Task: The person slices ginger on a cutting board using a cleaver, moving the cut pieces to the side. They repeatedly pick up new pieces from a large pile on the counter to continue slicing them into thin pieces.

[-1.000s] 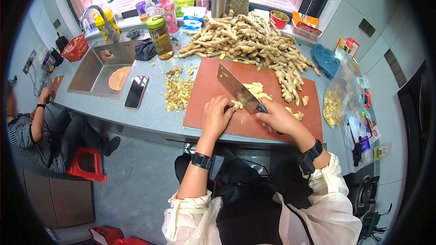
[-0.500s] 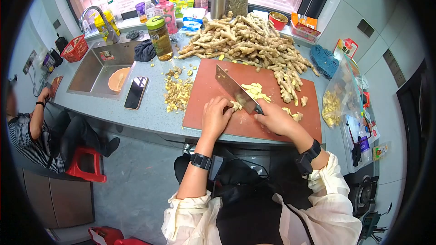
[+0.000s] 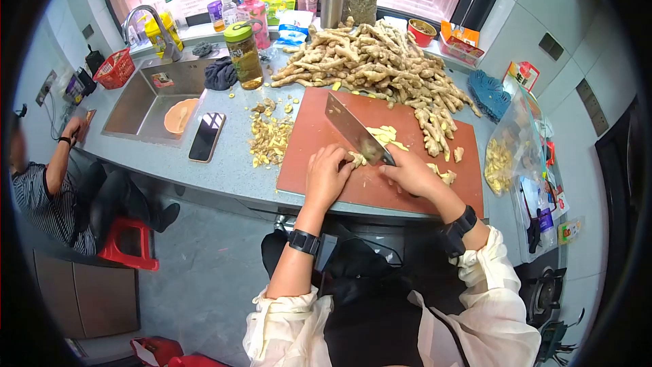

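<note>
My right hand (image 3: 411,171) is closed around the handle of a cleaver (image 3: 354,126), its broad blade slanting up and left over the reddish-brown cutting board (image 3: 309,129). Against the board, my left hand (image 3: 329,172) has curled fingers holding a small piece of ginger (image 3: 357,160) just left of the blade. Behind the blade lie several pale ginger slices (image 3: 386,135). To the right of my right hand are more cut ginger pieces (image 3: 445,175). A big heap of whole ginger roots (image 3: 370,61) spreads from the counter onto the board's far edge.
Ginger scraps (image 3: 267,139) lie left of the board, near a phone (image 3: 206,137) and a lidded tea bottle (image 3: 243,56). A sink (image 3: 132,112) is farther left. At right stands a clear bag of ginger slices (image 3: 499,163). Another person (image 3: 51,197) sits at far left.
The whole view has shifted slightly. My hands, the cleaver and the ginger piece keep nearly the same places on the board.
</note>
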### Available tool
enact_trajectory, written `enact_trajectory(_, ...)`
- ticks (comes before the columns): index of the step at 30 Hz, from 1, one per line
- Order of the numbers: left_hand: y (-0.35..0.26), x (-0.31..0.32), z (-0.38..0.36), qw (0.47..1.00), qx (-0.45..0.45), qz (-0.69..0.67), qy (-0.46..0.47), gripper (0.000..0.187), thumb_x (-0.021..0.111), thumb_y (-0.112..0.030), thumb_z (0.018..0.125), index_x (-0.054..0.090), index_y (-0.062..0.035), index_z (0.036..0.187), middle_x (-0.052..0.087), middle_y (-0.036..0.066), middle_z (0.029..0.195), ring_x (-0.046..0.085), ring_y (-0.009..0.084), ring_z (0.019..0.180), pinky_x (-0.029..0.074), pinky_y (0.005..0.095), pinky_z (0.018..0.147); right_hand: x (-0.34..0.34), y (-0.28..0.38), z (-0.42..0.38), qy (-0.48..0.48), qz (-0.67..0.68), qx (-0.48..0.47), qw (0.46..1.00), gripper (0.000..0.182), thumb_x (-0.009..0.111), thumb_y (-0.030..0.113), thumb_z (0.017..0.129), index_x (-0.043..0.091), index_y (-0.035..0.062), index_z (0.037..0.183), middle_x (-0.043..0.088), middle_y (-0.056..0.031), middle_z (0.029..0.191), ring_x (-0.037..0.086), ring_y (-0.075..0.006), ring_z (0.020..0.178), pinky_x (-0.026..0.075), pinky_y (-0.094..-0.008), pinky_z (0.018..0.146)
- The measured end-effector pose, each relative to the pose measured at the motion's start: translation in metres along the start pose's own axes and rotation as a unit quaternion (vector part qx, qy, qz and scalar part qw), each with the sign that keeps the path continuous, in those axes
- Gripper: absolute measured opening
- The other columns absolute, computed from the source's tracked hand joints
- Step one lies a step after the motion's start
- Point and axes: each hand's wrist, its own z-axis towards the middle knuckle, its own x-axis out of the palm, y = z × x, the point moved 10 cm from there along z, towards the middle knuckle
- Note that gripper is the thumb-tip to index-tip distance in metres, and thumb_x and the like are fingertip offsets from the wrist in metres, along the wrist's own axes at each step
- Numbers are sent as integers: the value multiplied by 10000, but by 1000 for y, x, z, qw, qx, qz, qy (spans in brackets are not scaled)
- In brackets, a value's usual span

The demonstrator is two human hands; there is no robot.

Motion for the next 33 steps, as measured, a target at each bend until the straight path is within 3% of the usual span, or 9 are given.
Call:
enact_trajectory(1,0,1,0,1000,0,-3,2,127,775,-169,849,707,-93,924,708,56,1116,639,295,1054,453,424,926,1,-4,-4,18,59,39,997,260,641,139,983,546,34,1201,656,-101,798,656,-197,653,514,-349,597)
enact_trajectory(4,1,2,-1,1000,0,-1,-1,129,777,-166,845,710,-93,927,707,56,1108,638,298,1049,451,425,924,-10,4,-14,2,52,16,999,217,640,138,991,534,23,1142,669,-117,786,671,-187,622,505,-349,526)
enact_trajectory(14,0,0,0,1000,-6,3,4,127,773,-159,843,717,-90,933,706,64,1104,635,304,1042,450,424,908,-8,9,-22,31,26,24,999,204,621,158,1016,502,4,1079,653,-97,737,642,-182,556,498,-354,513)
enact_trajectory(16,0,1,0,1000,-10,7,7,129,773,-162,843,714,-87,930,705,67,1106,633,304,1043,450,421,905,-7,9,-24,46,4,54,997,248,631,170,1003,496,-14,1099,682,-175,815,704,-290,685,542,-421,615)
enact_trajectory(17,0,1,0,1000,-9,7,7,129,773,-162,843,714,-87,930,705,67,1106,633,304,1043,450,421,905,-4,2,-22,46,4,54,997,248,631,170,1003,496,-14,1099,682,-175,815,704,-290,685,542,-421,615)
enact_trajectory(19,1,3,1,1000,-14,11,16,131,773,-162,841,709,-83,925,704,68,1103,632,303,1042,452,419,903,-7,11,-17,-7,-85,-55,995,305,639,191,983,481,-24,1130,683,-277,951,698,-440,906,544,-504,785)
enact_trajectory(20,2,4,1,1000,-14,10,16,131,773,-162,841,709,-83,925,704,68,1103,632,303,1042,452,419,903,-6,7,-17,-7,-86,-54,995,305,639,191,983,481,-24,1130,683,-277,951,698,-440,906,544,-504,785)
enact_trajectory(22,0,2,0,1000,-6,14,6,132,773,-162,840,707,-83,923,703,66,1097,632,303,1037,453,421,901,-6,12,-19,-7,-128,-30,991,350,643,210,966,469,-27,1155,653,-336,1060,620,-525,1069,500,-549,907)
enact_trajectory(33,-1,2,0,1000,-2,13,2,126,776,-148,837,702,-85,917,704,57,1090,633,300,1027,457,425,895,0,14,-11,-6,-158,-32,987,320,626,209,980,465,-13,1145,663,-314,1031,649,-496,1015,506,-549,866)
